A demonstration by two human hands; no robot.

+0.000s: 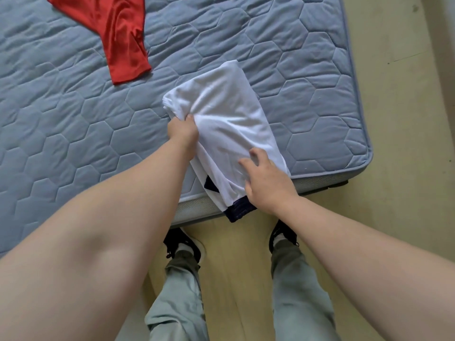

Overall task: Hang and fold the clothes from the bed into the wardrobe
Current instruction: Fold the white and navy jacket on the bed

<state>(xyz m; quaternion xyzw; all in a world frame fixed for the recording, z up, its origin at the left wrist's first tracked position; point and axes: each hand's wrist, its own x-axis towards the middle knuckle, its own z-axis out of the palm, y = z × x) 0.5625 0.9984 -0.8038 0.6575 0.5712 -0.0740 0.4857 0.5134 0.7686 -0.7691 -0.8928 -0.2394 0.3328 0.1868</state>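
A white garment with dark navy trim (221, 119) lies folded into a narrow bundle near the bed's front right corner, its navy end hanging over the mattress edge. My left hand (183, 130) grips the bundle's left side, fingers curled into the cloth. My right hand (264, 178) lies on the lower right part of the white cloth with spread, slightly bent fingers. A red garment (118, 33) lies spread out at the back left of the blue-grey quilted mattress (73, 124).
The mattress corner (364, 153) ends at the right, with pale floor (406, 119) beyond it. I stand at the bed's front edge; my two black shoes (183, 244) and grey trouser legs show below on the wooden floor. No wardrobe is in view.
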